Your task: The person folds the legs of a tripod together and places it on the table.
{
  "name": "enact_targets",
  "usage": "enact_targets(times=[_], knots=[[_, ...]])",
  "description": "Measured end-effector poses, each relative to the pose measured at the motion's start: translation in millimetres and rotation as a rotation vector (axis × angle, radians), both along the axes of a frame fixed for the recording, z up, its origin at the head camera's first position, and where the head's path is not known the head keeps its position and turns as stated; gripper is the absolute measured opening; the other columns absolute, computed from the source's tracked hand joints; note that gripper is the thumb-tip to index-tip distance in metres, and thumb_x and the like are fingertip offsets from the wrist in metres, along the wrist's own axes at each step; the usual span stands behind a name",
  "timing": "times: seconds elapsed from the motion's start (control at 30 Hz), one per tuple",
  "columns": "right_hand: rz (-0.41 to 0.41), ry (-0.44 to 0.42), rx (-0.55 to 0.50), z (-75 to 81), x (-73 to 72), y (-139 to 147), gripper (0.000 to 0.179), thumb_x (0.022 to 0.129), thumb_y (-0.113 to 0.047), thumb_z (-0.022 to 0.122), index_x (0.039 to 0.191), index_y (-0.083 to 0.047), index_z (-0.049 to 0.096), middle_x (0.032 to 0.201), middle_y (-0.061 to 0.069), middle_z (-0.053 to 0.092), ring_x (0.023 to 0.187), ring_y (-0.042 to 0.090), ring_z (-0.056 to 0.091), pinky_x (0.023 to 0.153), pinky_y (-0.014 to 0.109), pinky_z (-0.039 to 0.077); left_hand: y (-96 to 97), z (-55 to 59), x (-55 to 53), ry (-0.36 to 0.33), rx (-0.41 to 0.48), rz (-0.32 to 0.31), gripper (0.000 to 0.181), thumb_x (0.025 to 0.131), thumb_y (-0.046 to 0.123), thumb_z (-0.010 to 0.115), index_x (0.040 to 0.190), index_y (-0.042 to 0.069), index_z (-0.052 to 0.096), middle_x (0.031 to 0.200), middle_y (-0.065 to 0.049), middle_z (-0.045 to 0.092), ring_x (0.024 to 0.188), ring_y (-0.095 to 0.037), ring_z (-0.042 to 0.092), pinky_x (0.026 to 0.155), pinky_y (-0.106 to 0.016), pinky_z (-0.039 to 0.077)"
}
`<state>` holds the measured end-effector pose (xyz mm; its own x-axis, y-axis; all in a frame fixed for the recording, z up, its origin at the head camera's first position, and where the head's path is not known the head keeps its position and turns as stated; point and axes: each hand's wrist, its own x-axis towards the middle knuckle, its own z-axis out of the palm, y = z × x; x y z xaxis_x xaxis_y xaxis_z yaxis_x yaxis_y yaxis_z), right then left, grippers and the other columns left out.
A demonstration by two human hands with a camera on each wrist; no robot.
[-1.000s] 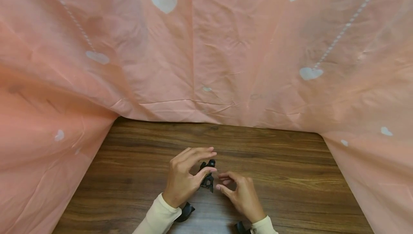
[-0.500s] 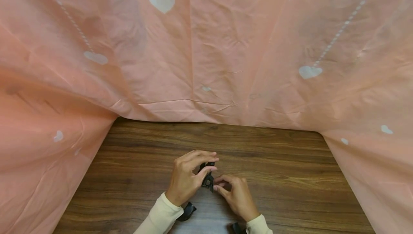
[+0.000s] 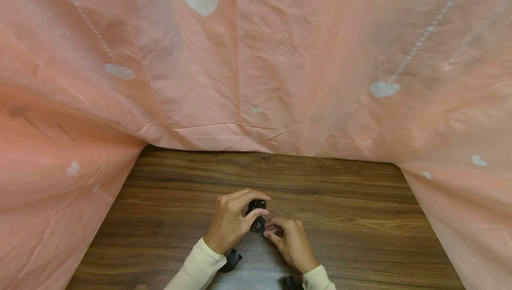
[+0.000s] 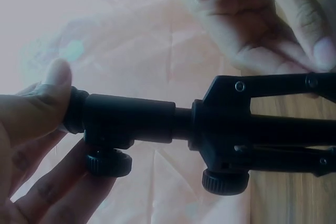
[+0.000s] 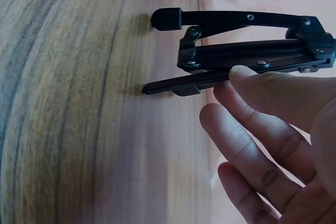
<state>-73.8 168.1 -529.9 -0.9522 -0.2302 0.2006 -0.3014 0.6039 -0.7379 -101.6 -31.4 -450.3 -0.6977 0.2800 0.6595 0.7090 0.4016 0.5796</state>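
Note:
A small black tripod (image 3: 259, 224) stands upright between the hands in the head view. My left hand (image 3: 229, 225) grips its top end, thumb (image 4: 58, 74) on one side and fingers on the other. Two ridged knobs, the upper knob (image 4: 109, 163) and the lower knob (image 4: 226, 182), stick out from the column. The legs lie close along the column, with the feet down by the tabletop; whether all of them touch it I cannot tell. My right hand (image 3: 294, 242) pinches one leg (image 5: 210, 78) between thumb and forefinger, the other fingers loosely bent below.
A brown wood-grain table (image 3: 352, 210) lies beneath the hands. Pink cloth (image 3: 280, 59) with white hearts hangs behind it and along both sides. Black wrist-worn pieces sit by the left cuff (image 3: 198, 261) and the right cuff (image 3: 318, 279).
My right hand has come left from beside the tripod and taken hold of a leg. The left hand has shifted slightly right and its fingers have bent down over the top.

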Motion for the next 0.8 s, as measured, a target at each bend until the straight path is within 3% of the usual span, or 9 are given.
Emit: enact_targets(times=[0.1, 0.2, 0.4, 0.8], knots=[[-0.01, 0.001, -0.009, -2.0, -0.3, -1.4, 0.017, 0.081, -0.001, 0.089, 0.091, -0.012, 0.08, 0.086, -0.001, 0.081, 0.078, 0.006, 0.076, 0.072, 0.028, 0.063, -1.0, -0.1, -0.1, 0.003, -0.046, 0.005, 0.03, 0.083, 0.024, 0.089, 0.11, 0.022, 0.077, 0.102, 0.009, 0.08, 0.086, -0.002, 0.073, 0.074, -0.021, 0.059], [-0.019, -0.002, -0.01, -3.2, -0.6, -1.8, 0.016, 0.081, -0.002, 0.089, 0.09, -0.012, 0.079, 0.085, -0.002, 0.081, 0.077, 0.006, 0.075, 0.071, 0.028, 0.063, -0.8, 0.0, -0.6, 0.018, -0.081, -0.002, 0.032, 0.082, 0.023, 0.089, 0.11, 0.02, 0.075, 0.103, 0.007, 0.08, 0.098, -0.008, 0.077, 0.084, -0.025, 0.062], [-0.018, 0.003, -0.001, -4.3, -2.1, -2.9, 0.016, 0.081, -0.001, 0.089, 0.088, -0.011, 0.079, 0.083, -0.001, 0.081, 0.076, 0.007, 0.076, 0.069, 0.027, 0.062, 0.5, 0.8, -0.6, 0.055, -0.109, -0.019, 0.032, 0.083, 0.019, 0.087, 0.111, 0.016, 0.073, 0.103, 0.003, 0.08, 0.098, -0.011, 0.079, 0.084, -0.026, 0.063], [-0.039, 0.001, 0.004, -5.5, -4.9, -7.8, 0.016, 0.08, -0.002, 0.09, 0.085, -0.012, 0.078, 0.082, -0.001, 0.08, 0.074, 0.008, 0.075, 0.068, 0.025, 0.061, -0.1, 1.2, 1.5, 0.001, -0.089, -0.026, 0.03, 0.084, 0.014, 0.086, 0.11, 0.017, 0.072, 0.104, 0.003, 0.08, 0.098, -0.012, 0.078, 0.084, -0.028, 0.063]])
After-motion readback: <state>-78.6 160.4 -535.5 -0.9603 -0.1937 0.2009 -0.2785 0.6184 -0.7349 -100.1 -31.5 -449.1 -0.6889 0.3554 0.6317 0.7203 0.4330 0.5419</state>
